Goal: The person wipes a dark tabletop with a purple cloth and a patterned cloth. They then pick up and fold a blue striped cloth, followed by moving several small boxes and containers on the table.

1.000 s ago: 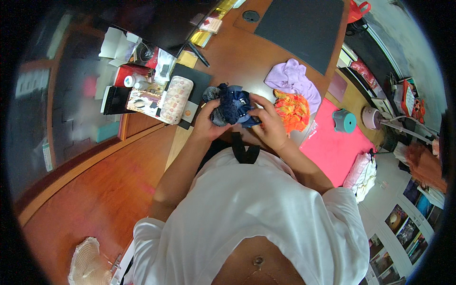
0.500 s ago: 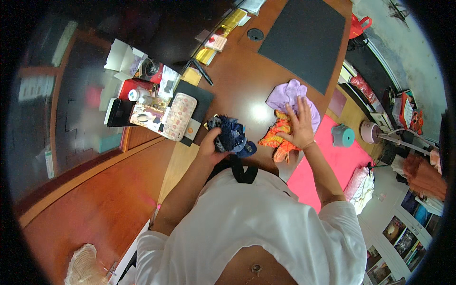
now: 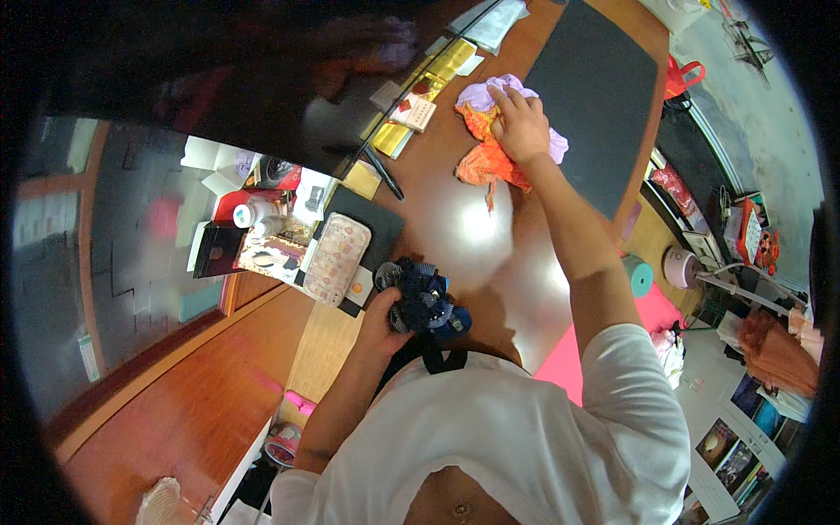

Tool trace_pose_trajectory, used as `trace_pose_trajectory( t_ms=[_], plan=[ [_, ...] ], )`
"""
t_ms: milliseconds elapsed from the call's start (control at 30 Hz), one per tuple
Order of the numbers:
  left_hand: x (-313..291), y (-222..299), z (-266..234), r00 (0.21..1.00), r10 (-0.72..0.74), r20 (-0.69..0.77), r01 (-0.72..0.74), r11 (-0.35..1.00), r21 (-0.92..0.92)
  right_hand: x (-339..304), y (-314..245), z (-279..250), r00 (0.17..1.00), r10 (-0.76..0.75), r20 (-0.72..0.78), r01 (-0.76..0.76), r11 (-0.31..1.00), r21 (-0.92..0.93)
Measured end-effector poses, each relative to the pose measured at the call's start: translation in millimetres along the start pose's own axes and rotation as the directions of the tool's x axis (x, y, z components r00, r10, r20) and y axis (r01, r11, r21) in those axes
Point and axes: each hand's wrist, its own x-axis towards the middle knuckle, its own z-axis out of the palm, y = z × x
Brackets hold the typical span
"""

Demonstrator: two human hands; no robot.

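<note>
Near the front edge of the brown desk (image 3: 442,219), my left hand (image 3: 382,322) is closed around a bundle of dark blue ruffled fabric pieces (image 3: 423,293), some of them striped. A rounded blue piece (image 3: 453,322) hangs at its right side. Stretched out to the far side of the desk, my right hand (image 3: 523,129) grips two crumpled cloths from above. One is a lavender cloth (image 3: 477,92), the other an orange patterned cloth (image 3: 492,166) that trails toward me. My palm hides part of both.
A black desk mat (image 3: 591,105) lies beyond my right arm. To the left are a patterned pouch (image 3: 337,258), a black pen (image 3: 383,175), white bottles (image 3: 254,212) and gold packets (image 3: 391,138). A dark screen (image 3: 289,79) overhangs the far left. Right of the desk stands a teal-topped stool (image 3: 640,278).
My right hand has gone from lying spread on the cloths to holding them, and they have moved away from me to beside the desk mat. My left hand keeps the blue bundle near the front edge.
</note>
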Motion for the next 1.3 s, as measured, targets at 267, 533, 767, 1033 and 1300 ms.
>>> trace_pose_trajectory(
  t_ms=[267,533,767,1033,1300],
  plan=[
    [1,8,1,1.000,-0.026,0.005,0.026,0.999,0.029,-35,-46,1,0.999,0.008,0.035,-0.007,1.000,-0.021],
    [0,7,11,0.989,-0.056,0.138,0.060,0.998,-0.019,-71,-62,-31,0.976,-0.188,0.109,0.169,0.972,0.161],
    [-12,8,0,0.999,-0.021,0.045,0.021,1.000,-0.003,-25,-88,8,0.996,0.054,0.071,-0.049,0.997,-0.066],
    [-15,2,-14,0.997,-0.021,0.076,0.023,0.999,-0.038,-166,-113,-41,0.961,-0.222,0.164,0.194,0.966,0.169],
    [-13,2,-30,0.992,-0.012,0.129,0.008,1.000,0.027,-192,-88,-57,0.948,-0.257,0.187,0.222,0.956,0.191]
  ],
)
